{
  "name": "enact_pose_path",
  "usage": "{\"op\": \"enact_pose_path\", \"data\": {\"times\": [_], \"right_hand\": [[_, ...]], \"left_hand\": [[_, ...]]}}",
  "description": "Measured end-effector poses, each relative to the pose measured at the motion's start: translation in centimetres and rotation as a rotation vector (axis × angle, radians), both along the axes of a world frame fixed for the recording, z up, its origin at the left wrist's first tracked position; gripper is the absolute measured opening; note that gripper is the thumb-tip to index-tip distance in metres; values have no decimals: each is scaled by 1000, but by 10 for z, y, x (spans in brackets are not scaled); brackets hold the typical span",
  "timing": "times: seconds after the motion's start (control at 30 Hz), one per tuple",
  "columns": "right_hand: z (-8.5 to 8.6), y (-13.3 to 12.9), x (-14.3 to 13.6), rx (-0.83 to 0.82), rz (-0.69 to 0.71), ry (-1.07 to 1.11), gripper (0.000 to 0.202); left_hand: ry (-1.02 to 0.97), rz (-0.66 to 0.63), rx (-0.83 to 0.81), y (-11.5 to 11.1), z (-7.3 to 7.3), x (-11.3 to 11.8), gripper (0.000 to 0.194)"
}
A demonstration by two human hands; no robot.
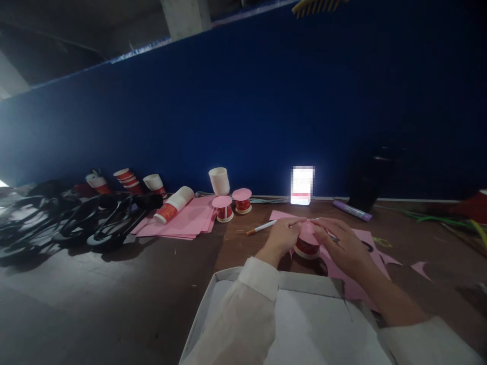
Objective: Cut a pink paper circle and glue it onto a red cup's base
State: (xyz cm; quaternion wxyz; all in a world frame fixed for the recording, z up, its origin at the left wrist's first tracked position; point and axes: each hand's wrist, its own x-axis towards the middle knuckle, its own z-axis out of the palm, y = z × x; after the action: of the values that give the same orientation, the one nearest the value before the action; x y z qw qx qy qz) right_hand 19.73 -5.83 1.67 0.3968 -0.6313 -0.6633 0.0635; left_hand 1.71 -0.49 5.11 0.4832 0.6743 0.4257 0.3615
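Observation:
A short red paper cup piece (307,248) with a pale rim at its bottom stands in front of me, a pink paper disc (309,232) on its top. From the left side, my left hand (283,235) closes its fingers on the disc's edge. My right hand (340,243) presses on the disc from the right, fingers together. Pink paper (348,274) lies under and beside the right hand. Two similar red pieces with pink tops (222,203) (242,195) stand further left.
An open white box (323,324) is close to me. A pen (261,227), a purple tube (352,210), a lit screen (302,185) and pink sheets (190,218) lie around. Cups (219,181) and black headphones (102,223) are at the left; a blue partition (243,111) stands behind.

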Motion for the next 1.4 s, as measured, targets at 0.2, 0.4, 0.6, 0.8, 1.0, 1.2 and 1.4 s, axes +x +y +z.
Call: {"op": "enact_pose_path", "data": {"times": [0.2,0.4,0.6,0.8,1.0,1.2,1.4], "right_hand": [[3,-3,0,-44,-12,-8,55],[11,-6,-7,-75,-19,-17,51],[17,-8,-12,-91,-15,-3,51],[19,-8,-13,-81,2,1,53],[20,-8,-12,-111,31,-14,52],[18,-11,-7,-142,10,62,51],[9,-8,2,-201,55,193,55]], "left_hand": [[47,-29,-36,0,0,-3,37],[118,-98,-178,-4,9,-13,45],[78,-195,-197,-2,7,-21,58],[80,-219,-221,-1,6,-22,61],[80,-180,-243,-5,15,-21,61],[17,-211,-292,-3,13,-22,61],[6,-222,-300,1,8,-21,59]]}}
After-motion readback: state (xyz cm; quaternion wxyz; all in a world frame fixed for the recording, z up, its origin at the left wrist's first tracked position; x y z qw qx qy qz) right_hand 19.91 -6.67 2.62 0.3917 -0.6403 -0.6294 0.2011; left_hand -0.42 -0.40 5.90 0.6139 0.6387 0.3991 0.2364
